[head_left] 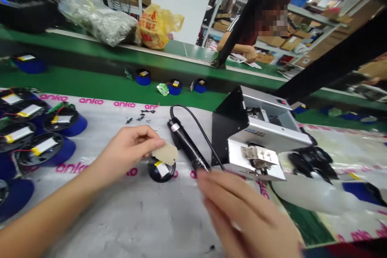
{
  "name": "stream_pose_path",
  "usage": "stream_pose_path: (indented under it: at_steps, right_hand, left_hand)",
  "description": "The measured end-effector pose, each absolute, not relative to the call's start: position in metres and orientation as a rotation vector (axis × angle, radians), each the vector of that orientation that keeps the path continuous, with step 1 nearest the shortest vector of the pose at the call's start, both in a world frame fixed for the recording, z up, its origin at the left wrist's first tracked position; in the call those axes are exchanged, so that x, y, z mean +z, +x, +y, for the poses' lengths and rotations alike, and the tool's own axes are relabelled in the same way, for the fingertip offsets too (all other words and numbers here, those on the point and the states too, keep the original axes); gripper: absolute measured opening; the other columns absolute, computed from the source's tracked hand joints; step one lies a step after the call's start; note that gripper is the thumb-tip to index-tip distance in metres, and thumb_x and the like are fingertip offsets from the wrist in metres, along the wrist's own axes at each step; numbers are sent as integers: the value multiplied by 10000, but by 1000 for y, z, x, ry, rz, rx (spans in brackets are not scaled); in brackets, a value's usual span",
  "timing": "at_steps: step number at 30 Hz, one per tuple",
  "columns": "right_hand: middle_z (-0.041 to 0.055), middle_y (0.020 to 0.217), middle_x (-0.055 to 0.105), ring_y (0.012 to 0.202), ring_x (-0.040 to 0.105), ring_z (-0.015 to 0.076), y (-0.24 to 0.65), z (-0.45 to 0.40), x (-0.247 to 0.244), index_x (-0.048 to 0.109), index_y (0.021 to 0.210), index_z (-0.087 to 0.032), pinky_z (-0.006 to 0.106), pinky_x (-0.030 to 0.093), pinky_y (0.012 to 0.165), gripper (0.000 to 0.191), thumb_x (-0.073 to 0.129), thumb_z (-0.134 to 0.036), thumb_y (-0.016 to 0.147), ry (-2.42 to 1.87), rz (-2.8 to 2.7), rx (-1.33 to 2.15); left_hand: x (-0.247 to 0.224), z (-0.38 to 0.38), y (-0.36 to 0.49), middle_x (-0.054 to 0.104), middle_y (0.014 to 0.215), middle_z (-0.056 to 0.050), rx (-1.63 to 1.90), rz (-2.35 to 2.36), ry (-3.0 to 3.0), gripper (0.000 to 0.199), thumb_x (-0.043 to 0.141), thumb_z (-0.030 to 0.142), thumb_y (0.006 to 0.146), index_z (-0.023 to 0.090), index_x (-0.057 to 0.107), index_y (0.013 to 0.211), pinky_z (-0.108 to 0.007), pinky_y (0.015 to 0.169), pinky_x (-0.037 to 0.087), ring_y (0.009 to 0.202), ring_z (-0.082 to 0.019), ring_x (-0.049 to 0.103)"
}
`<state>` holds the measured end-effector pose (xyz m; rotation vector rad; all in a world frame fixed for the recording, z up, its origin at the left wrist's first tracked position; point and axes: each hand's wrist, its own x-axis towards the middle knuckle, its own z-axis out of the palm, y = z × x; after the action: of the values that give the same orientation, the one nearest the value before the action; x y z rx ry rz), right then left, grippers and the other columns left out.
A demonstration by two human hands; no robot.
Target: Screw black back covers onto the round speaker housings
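My left hand (136,145) pinches a thin beige plate (166,154) between thumb and fingers. The plate is over the rim of a small black round housing (160,173), which contains a white battery (162,168) with a yellow end. My right hand (242,209) is blurred, its fingertips overlapping the near end of a black electric screwdriver (189,145). I cannot tell whether they grip it. The screwdriver's near end is hidden behind that hand, and a black cable (199,123) loops from its far end.
A silver and black machine (263,129) stands to the right. Several blue housings (65,121) with batteries crowd the left, and more lie on the green surface (105,84) behind. Small black bits (142,117) lie ahead. A person (256,32) works across the bench.
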<state>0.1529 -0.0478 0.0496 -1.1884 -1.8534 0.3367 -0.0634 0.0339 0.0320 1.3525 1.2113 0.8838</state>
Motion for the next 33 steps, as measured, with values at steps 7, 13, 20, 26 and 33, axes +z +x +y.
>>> stream_pose_path:
  at_steps: [7,13,20,26,33]
  right_hand:
    - [202,1252,669,1108,684,299,115,-8,37,515,1353,-28,428,624,876,435,504,-26,918,-1075,-2356,-160]
    - [116,1304,649,1102,692,211,127,-7,29,478,1401,-175,307,614,900,482,552,-143,927,-1094,-2194,67]
    - [12,1163,716,998,719,145,144,-4,34,556,1295,-270,259,608,899,410,583,-169,898,-1179,-1980,627]
    - [-22,975,712,709,657,103,147,-31,28,573,1247,-311,200,583,665,408,604,-230,848,-1327,-1945,478]
    - [-11,1080,704,922,692,123,153,-47,10,523,1306,-344,210,583,820,382,567,-260,936,-1356,-1744,708]
  left_hand:
    - [31,24,-54,630,660,34,976,1074,1261,153,657,292,839,196,708,732,-212,569,447,599,-109,536]
    - [41,24,-65,628,1020,-11,907,1000,1512,259,677,342,870,291,744,1115,-302,779,512,884,-180,594]
    - [25,36,-78,618,1297,-58,492,903,1909,835,891,337,663,312,524,1413,-439,994,461,1150,-293,567]
    - [9,17,-45,560,1276,-118,470,1081,1892,699,775,329,772,203,523,1411,-449,821,552,960,-295,662]
    - [7,19,-49,634,1186,-94,506,867,1173,519,705,414,825,226,581,1293,-266,503,564,635,-155,705]
